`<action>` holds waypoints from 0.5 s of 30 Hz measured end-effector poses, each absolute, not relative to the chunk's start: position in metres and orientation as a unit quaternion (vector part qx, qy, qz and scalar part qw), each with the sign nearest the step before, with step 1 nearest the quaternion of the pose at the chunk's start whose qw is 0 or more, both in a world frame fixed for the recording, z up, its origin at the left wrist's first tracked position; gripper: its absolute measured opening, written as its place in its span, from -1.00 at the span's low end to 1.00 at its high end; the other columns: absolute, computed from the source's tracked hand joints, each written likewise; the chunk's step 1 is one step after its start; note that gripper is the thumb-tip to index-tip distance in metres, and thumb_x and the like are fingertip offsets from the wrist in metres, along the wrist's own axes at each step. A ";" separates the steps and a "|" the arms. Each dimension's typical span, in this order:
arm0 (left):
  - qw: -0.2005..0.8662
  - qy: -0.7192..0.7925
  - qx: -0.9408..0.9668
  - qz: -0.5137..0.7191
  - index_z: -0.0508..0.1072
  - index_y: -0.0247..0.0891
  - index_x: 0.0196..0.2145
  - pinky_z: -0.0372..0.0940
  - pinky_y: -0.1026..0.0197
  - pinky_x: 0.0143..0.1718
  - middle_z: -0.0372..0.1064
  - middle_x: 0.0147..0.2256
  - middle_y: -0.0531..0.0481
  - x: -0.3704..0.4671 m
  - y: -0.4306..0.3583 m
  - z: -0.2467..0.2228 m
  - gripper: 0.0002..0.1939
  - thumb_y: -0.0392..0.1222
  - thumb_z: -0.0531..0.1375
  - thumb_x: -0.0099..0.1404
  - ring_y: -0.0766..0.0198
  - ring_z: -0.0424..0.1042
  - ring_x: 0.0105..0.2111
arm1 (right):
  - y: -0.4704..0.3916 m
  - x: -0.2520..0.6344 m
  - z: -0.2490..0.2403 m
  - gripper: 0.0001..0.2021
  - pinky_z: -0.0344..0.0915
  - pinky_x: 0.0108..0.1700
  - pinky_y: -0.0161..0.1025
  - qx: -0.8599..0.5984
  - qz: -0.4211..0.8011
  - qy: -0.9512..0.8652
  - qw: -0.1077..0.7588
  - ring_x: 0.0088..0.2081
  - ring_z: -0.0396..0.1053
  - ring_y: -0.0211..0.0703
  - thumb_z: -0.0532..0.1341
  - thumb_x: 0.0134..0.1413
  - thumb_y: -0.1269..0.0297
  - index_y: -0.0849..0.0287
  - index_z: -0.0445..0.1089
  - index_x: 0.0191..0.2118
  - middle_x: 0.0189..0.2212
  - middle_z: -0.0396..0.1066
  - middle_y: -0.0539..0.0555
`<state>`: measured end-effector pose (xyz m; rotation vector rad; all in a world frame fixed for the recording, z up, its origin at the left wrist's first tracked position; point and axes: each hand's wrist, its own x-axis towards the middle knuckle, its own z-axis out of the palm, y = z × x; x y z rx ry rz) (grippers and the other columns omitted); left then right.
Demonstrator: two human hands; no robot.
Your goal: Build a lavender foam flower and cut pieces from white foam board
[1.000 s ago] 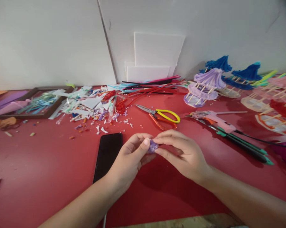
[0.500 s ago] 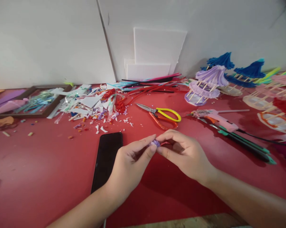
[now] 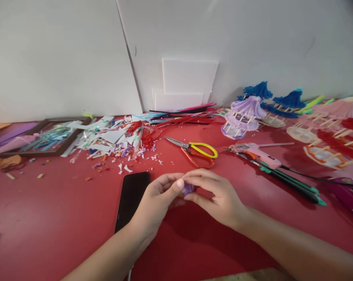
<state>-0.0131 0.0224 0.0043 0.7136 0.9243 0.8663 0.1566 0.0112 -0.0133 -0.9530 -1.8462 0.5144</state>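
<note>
Between my two hands is a small purple coil of pipe cleaner, mostly covered by fingers. My left hand pinches it from the left, thumb on top. From the right, my right hand closes its thumb and fingers on the same coil. Scissors with one yellow and one orange handle lie beyond the hands, their blades apart. Just left of my left hand lies a black phone, partly behind the wrist.
A pink glue gun and a black-green tool lie to the right. Carousel-like models stand behind them. Scraps and pipe cleaners cover the back left. White boards lean on the wall.
The view has tilted up slightly and turned right. My fingers have shifted around the purple coil, the left thumb now higher over it. Both hands still hold it.
</note>
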 end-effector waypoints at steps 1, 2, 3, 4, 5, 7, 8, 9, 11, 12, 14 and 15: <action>0.757 0.419 0.302 0.400 0.55 -0.29 -0.28 0.40 0.35 -0.27 0.52 -0.31 -0.05 -0.013 0.022 0.004 -0.75 -0.17 0.39 0.06 0.34 0.48 -0.33 | 0.009 0.154 -0.013 -0.74 0.45 -0.06 -0.22 -0.400 0.220 -0.742 0.491 -0.12 0.46 -0.16 0.23 0.11 0.41 0.06 0.43 -0.07 -0.15 0.49 0.10; 0.765 0.418 0.274 0.406 0.55 -0.30 -0.32 0.39 0.37 -0.27 0.51 -0.32 -0.03 -0.013 0.021 0.005 -0.78 -0.21 0.41 0.04 0.36 0.47 -0.34 | 0.006 0.151 -0.013 -0.74 0.45 -0.05 -0.21 -0.405 0.230 -0.729 0.501 -0.10 0.46 -0.15 0.21 0.12 0.41 0.07 0.42 -0.05 -0.14 0.48 0.11; 0.771 0.418 0.246 0.413 0.56 -0.30 -0.36 0.39 0.38 -0.27 0.50 -0.35 -0.01 -0.013 0.021 0.005 -0.79 -0.26 0.42 0.00 0.38 0.46 -0.36 | 0.003 0.148 -0.014 -0.73 0.45 -0.06 -0.21 -0.406 0.243 -0.720 0.508 -0.08 0.45 -0.14 0.20 0.13 0.42 0.07 0.41 -0.04 -0.12 0.47 0.12; 0.774 0.419 0.222 0.419 0.55 -0.31 -0.41 0.39 0.40 -0.29 0.48 -0.40 0.02 -0.013 0.020 0.005 -0.80 -0.30 0.44 -0.04 0.41 0.45 -0.39 | 0.002 0.147 -0.015 -0.71 0.46 -0.07 -0.21 -0.404 0.255 -0.713 0.513 -0.06 0.44 -0.14 0.18 0.14 0.43 0.06 0.39 -0.02 -0.09 0.46 0.13; 0.774 0.421 0.206 0.425 0.54 -0.32 -0.46 0.39 0.41 -0.32 0.46 -0.46 0.05 -0.013 0.020 0.005 -0.81 -0.32 0.45 -0.07 0.43 0.43 -0.44 | 0.003 0.147 -0.017 -0.69 0.47 -0.08 -0.21 -0.401 0.263 -0.709 0.517 -0.05 0.44 -0.13 0.17 0.15 0.43 0.06 0.38 0.01 -0.06 0.44 0.14; 0.770 0.421 0.194 0.438 0.53 -0.32 -0.52 0.38 0.42 -0.37 0.41 -0.52 0.09 -0.013 0.021 0.005 -0.84 -0.34 0.44 -0.06 0.48 0.39 -0.51 | 0.014 0.159 -0.018 -0.69 0.49 -0.10 -0.19 -0.399 0.253 -0.705 0.528 -0.05 0.45 -0.12 0.16 0.16 0.42 0.03 0.37 0.01 -0.02 0.43 0.13; 0.767 0.420 0.194 0.445 0.53 -0.32 -0.51 0.38 0.43 -0.38 0.40 -0.52 0.09 -0.013 0.022 0.006 -0.86 -0.36 0.43 -0.04 0.49 0.38 -0.53 | 0.025 0.172 -0.015 -0.70 0.49 -0.10 -0.17 -0.402 0.229 -0.704 0.538 -0.06 0.46 -0.11 0.17 0.16 0.39 0.02 0.37 0.01 -0.01 0.43 0.12; 0.764 0.420 0.191 0.451 0.54 -0.32 -0.49 0.38 0.43 -0.38 0.41 -0.51 0.09 -0.013 0.024 0.006 -0.88 -0.38 0.41 -0.01 0.49 0.38 -0.52 | 0.039 0.190 -0.010 -0.73 0.50 -0.12 -0.15 -0.413 0.192 -0.703 0.546 -0.07 0.47 -0.09 0.19 0.15 0.35 0.01 0.39 -0.02 -0.04 0.45 0.11; 0.755 0.427 0.183 0.463 0.56 -0.33 -0.43 0.37 0.43 -0.38 0.41 -0.50 0.06 -0.014 0.026 0.007 -0.90 -0.42 0.36 0.04 0.48 0.38 -0.52 | 0.073 0.236 0.011 -0.73 0.50 -0.13 -0.11 -0.473 0.108 -0.698 0.527 -0.09 0.48 -0.05 0.21 0.12 0.29 0.01 0.42 -0.04 -0.09 0.49 0.09; 0.751 0.431 0.179 0.467 0.56 -0.35 -0.40 0.37 0.42 -0.39 0.40 -0.51 0.05 -0.015 0.027 0.008 -0.90 -0.44 0.34 0.06 0.47 0.38 -0.52 | 0.091 0.261 0.025 -0.74 0.49 -0.12 -0.10 -0.521 0.056 -0.683 0.509 -0.11 0.49 -0.03 0.22 0.11 0.26 0.02 0.43 -0.05 -0.12 0.51 0.09; 0.748 0.435 0.178 0.469 0.55 -0.37 -0.37 0.35 0.40 -0.40 0.37 -0.55 0.05 -0.016 0.027 0.010 -0.88 -0.44 0.31 0.07 0.46 0.35 -0.53 | 0.122 0.309 0.054 -0.74 0.45 -0.10 -0.06 -0.581 -0.011 -0.650 0.490 -0.14 0.50 -0.01 0.18 0.15 0.20 0.09 0.44 -0.06 -0.14 0.52 0.14; 0.748 0.435 0.182 0.467 0.55 -0.36 -0.34 0.34 0.39 -0.42 0.34 -0.57 0.07 -0.016 0.027 0.011 -0.86 -0.42 0.31 0.06 0.46 0.32 -0.55 | 0.135 0.329 0.067 -0.71 0.43 -0.07 -0.04 -0.590 -0.022 -0.643 0.488 -0.13 0.49 -0.01 0.13 0.19 0.20 0.15 0.42 -0.03 -0.13 0.51 0.19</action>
